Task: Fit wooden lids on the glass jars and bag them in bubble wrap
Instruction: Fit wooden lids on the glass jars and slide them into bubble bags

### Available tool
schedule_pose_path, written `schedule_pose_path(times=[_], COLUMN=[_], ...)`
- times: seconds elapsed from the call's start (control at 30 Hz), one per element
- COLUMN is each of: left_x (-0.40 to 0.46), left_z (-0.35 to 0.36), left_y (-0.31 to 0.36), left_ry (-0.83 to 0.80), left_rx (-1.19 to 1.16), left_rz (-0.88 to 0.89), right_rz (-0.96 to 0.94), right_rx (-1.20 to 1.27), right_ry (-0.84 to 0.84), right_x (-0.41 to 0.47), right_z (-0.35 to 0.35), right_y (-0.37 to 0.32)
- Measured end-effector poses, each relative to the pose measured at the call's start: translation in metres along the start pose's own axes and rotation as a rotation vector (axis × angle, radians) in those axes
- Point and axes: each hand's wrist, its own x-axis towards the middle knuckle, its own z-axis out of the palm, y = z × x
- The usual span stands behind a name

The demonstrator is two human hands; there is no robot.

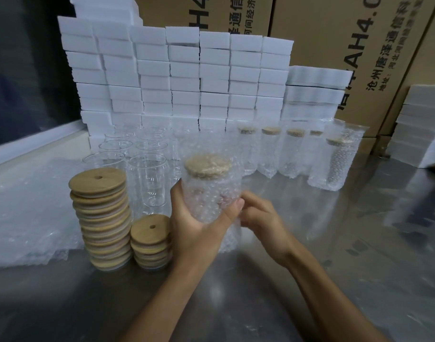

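The left hand (pixel 194 225) is gripping a lidded jar (pixel 209 191) sheathed in a bubble-wrap bag (pixel 230 233) above the steel table (pixel 359 243); the right hand (pixel 263 218) is touching the bag's side; two stacks of wooden lids (pixel 101 218) are standing beside bare glass jars (pixel 147 178).

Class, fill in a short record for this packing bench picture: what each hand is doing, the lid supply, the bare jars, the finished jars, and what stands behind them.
left hand: left hand grips the bagged jar, which already has a wooden lid
right hand: right hand touches the bubble wrap low on that jar
lid supply: tall lid stack, short lid stack beside it
bare jars: open glass jars behind the stacks
finished jars: row of bagged jars, upright
background: white boxes, cardboard cartons
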Motion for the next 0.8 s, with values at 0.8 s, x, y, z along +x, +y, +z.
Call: schedule_pose_path(times=[0.8], left_x=[-0.015], left_z=[-0.010], left_y=[-0.050], left_ry=[-0.531], left_rx=[0.649], left_rz=[-0.135], right_rz=[0.082], right_rx=[-0.213], right_ry=[0.617], right_x=[0.010], right_z=[-0.016], right_y=[0.054])
